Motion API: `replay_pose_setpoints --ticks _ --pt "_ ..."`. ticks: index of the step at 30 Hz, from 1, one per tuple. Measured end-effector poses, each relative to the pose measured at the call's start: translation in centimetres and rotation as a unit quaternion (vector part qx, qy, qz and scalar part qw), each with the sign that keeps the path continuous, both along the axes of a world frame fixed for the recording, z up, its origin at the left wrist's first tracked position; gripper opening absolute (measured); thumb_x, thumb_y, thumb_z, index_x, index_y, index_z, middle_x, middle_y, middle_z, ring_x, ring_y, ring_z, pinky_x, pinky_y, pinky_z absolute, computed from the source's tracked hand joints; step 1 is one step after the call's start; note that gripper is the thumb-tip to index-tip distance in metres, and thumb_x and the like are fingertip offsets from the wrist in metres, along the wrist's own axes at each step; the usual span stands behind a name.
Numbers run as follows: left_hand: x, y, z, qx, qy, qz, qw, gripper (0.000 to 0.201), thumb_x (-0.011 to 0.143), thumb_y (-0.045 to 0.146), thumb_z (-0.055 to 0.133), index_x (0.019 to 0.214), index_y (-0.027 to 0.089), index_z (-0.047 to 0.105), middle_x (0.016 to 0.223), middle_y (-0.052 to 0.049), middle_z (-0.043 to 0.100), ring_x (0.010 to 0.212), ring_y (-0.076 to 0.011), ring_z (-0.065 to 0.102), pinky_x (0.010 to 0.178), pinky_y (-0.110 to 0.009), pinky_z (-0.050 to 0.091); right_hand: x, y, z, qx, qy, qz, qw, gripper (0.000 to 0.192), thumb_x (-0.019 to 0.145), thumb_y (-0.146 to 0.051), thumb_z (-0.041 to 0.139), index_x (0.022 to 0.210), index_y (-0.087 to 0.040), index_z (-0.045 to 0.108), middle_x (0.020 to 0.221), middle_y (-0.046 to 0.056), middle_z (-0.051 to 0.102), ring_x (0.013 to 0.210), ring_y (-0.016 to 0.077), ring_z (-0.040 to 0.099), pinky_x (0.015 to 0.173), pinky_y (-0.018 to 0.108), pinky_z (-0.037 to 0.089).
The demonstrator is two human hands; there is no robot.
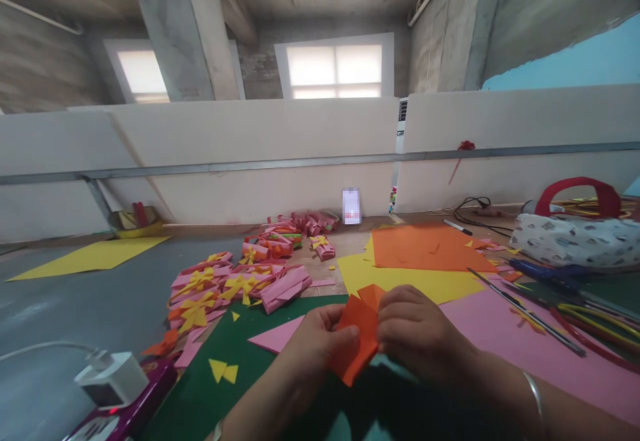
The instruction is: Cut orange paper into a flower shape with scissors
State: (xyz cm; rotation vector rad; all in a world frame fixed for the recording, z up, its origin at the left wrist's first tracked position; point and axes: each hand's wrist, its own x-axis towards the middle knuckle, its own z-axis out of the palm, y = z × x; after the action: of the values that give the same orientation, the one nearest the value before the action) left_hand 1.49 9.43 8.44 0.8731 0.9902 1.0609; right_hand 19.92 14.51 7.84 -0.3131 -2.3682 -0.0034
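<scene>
A folded piece of orange paper (356,324) is held up between both hands over a dark green mat (200,397). My left hand (325,341) pinches its left side, thumb on the near face. Closed around the right edge is my right hand (413,327), its fingertips partly hidden behind the curled fingers. Just left of my left hand lies a pink paper piece (277,335) with a pointed end. Small yellow paper scraps (223,371) rest on the mat's left part.
Pink rolled paper pieces with yellow bows (240,287) pile up at left. Orange sheet (430,247), yellow sheet (360,274) and pink sheet (500,334) spread rightward. Scissors (545,274), a patterned pouch (575,241), a phone (351,206) and a white charger (113,379) surround the work area.
</scene>
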Motion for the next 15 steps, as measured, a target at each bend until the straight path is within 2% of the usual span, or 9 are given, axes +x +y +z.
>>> replay_pose_setpoints --ticks 3,5,6,10,15 --pt "0.3 0.1 0.1 -0.010 0.040 -0.009 0.999 0.043 0.056 0.023 0.083 0.096 0.014 0.071 0.089 -0.011 0.072 0.078 -0.0193 0.066 0.073 -0.030 0.052 -0.1 -0.1 -0.4 -0.107 0.056 -0.081 0.989 0.013 0.088 -0.015 0.047 0.078 -0.019 0.054 0.087 0.007 0.063 0.083 0.0181 0.056 0.071 0.031 0.047" --pt "0.5 0.0 0.4 -0.006 0.046 -0.023 0.999 0.040 0.058 0.023 0.082 0.096 0.015 0.071 0.096 -0.011 0.071 0.086 -0.0203 0.066 0.076 -0.029 0.052 -0.2 -0.2 -0.5 -0.155 0.051 -0.100 0.981 0.012 0.088 -0.015 0.045 0.079 -0.019 0.052 0.093 0.008 0.062 0.084 0.0177 0.056 0.072 0.030 0.046" --pt "0.6 -0.1 0.5 -0.007 0.043 -0.033 0.998 0.039 0.059 0.022 0.081 0.096 0.016 0.071 0.098 -0.011 0.071 0.088 -0.0203 0.066 0.076 -0.028 0.052 -0.2 -0.3 -0.5 -0.171 0.039 -0.107 0.979 0.012 0.088 -0.016 0.045 0.078 -0.019 0.051 0.090 0.008 0.062 0.080 0.0170 0.056 0.069 0.029 0.046" --pt "0.6 -0.5 1.1 -0.027 0.015 -0.055 0.998 0.040 0.061 0.013 0.076 0.101 0.017 0.069 0.101 -0.009 0.070 0.089 -0.0191 0.066 0.080 -0.028 0.051 -0.3 -0.4 -0.6 -0.190 0.005 -0.156 0.969 0.014 0.085 -0.016 0.043 0.073 -0.019 0.047 0.067 0.002 0.055 0.059 0.0141 0.048 0.055 0.026 0.039" --pt "0.6 -0.9 1.6 -0.049 -0.037 -0.038 0.997 0.042 0.065 0.004 0.063 0.106 0.013 0.066 0.106 -0.011 0.069 0.093 -0.0217 0.067 0.086 -0.032 0.049 -0.3 -0.4 -0.7 -0.174 0.020 -0.168 0.970 0.014 0.082 -0.013 0.041 0.070 -0.019 0.045 0.066 0.001 0.052 0.058 0.0130 0.046 0.053 0.024 0.035"
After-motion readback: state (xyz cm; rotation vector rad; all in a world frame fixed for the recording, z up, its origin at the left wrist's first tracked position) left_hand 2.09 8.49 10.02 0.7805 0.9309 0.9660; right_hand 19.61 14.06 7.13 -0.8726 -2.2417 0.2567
